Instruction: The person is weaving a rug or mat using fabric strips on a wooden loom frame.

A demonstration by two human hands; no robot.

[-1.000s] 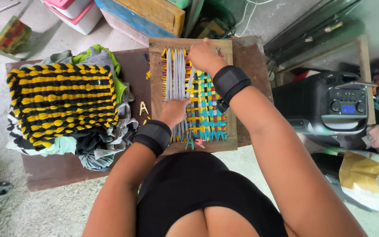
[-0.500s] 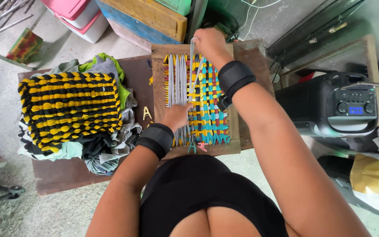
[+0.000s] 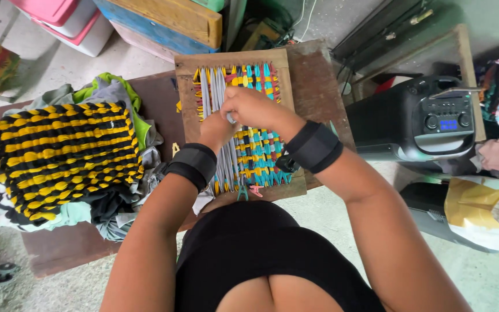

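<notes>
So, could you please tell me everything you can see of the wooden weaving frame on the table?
The wooden weaving frame is a flat rectangular board of worn, unpainted-looking wood lying on a brown table. Grey strips run lengthwise down its left part; the rest is woven from turquoise, yellow and red-pink strips. Looped ends line its far and near edges. The left hand and right hand meet over its middle, gripping the grey strips. A yellow-and-black woven mat lies apart, to its left.

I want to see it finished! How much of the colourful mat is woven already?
The right side of the wooden frame is filled with woven teal, yellow and red strips. The left hand and right hand are working the grey strips, which look loose. Those remain to be woven.
</notes>
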